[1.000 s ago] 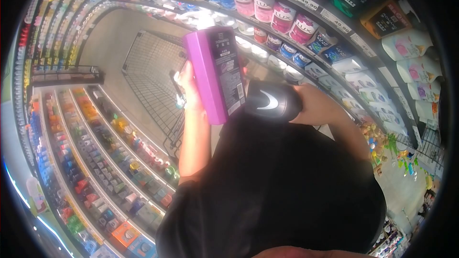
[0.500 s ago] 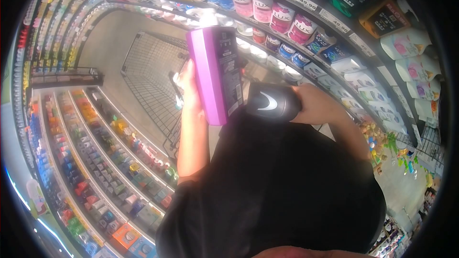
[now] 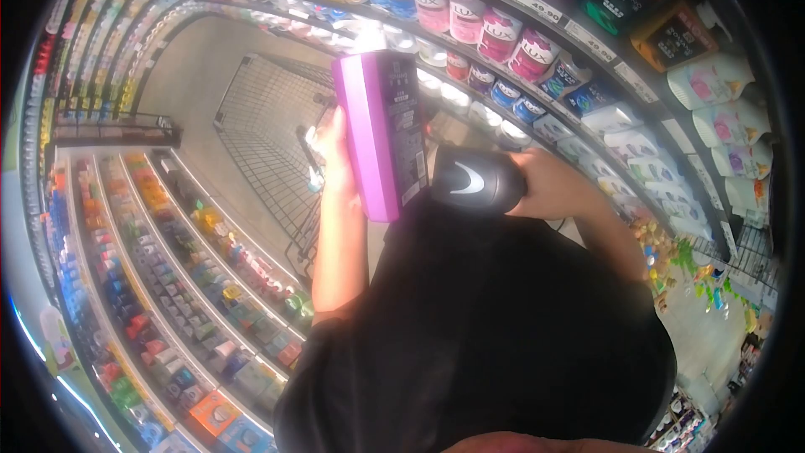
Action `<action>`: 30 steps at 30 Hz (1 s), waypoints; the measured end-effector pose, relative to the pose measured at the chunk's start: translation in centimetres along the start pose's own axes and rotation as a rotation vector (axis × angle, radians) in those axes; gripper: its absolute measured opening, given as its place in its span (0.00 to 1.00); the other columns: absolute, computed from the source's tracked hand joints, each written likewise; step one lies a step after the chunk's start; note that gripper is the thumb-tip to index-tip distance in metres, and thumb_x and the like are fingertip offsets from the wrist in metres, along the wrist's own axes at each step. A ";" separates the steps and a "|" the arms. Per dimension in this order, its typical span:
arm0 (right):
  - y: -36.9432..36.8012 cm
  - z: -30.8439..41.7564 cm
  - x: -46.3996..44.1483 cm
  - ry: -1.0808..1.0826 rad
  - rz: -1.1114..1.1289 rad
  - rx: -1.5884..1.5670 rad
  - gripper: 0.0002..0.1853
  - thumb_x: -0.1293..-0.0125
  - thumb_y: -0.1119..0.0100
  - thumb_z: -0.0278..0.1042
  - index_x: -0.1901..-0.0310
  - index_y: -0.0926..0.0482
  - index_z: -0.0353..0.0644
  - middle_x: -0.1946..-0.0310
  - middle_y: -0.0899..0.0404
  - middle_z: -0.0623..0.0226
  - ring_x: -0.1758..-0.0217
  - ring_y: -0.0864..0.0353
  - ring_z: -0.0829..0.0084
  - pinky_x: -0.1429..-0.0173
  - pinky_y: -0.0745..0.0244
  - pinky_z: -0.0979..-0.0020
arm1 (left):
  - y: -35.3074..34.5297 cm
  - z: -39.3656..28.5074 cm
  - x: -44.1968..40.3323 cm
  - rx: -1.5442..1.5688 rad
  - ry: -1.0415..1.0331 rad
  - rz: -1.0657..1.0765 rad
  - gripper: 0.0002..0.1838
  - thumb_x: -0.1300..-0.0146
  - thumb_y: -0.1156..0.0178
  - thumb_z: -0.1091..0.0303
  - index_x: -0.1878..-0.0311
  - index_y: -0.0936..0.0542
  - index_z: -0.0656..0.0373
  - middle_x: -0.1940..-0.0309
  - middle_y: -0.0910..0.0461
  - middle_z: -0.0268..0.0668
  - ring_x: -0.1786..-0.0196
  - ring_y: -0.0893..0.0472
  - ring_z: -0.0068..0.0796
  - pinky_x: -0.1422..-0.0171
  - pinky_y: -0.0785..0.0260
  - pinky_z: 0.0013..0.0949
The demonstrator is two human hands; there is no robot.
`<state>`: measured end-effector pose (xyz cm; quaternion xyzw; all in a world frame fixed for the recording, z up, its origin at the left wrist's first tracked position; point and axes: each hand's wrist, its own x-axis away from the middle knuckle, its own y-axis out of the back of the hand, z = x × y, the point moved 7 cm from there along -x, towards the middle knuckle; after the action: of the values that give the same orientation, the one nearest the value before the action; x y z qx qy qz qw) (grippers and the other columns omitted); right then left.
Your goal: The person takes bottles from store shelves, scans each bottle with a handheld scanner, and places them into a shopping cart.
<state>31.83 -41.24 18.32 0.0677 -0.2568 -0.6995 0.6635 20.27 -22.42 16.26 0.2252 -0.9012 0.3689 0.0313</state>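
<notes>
My left hand [image 3: 334,158] is closed around a purple pump bottle [image 3: 366,143] from its left side. The bottle stands nearly upright, tilted a little, with a white pump top [image 3: 369,36] washed out by glare. Its dark label side with small print and a barcode faces right. Beside the bottle's lower end, my right hand [image 3: 541,184] grips a black rounded object [image 3: 470,180] with a white crescent mark. What kind of thing it is cannot be made out, and most of the fingers there are hidden behind it.
A wire shopping cart [image 3: 268,117] stands on the aisle floor beyond my left arm. Shelves of pump bottles [image 3: 499,33] and refill packs [image 3: 650,168] run along the right, with price tags on their edges. Low shelves of small packages [image 3: 180,285] curve along the left.
The purple bottle has shifted slightly right and turned a little, so more of its label side shows. My right hand and the black object have barely moved.
</notes>
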 end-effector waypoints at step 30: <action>-11.6 3.5 -16.9 -0.299 0.096 -0.402 0.14 0.36 0.34 0.29 0.53 0.26 0.35 0.76 0.27 0.73 0.78 0.27 0.81 0.74 0.33 0.77 | 29.8 -12.3 13.5 -0.114 -0.424 -0.398 0.44 0.45 0.25 0.48 0.30 0.35 0.53 0.43 0.22 0.37 0.40 0.23 0.39 0.31 0.31 0.50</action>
<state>21.80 -24.20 11.98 -0.1821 -0.2110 -0.7063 0.6507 -5.98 -0.63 8.80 0.4674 -0.8451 0.2490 -0.0734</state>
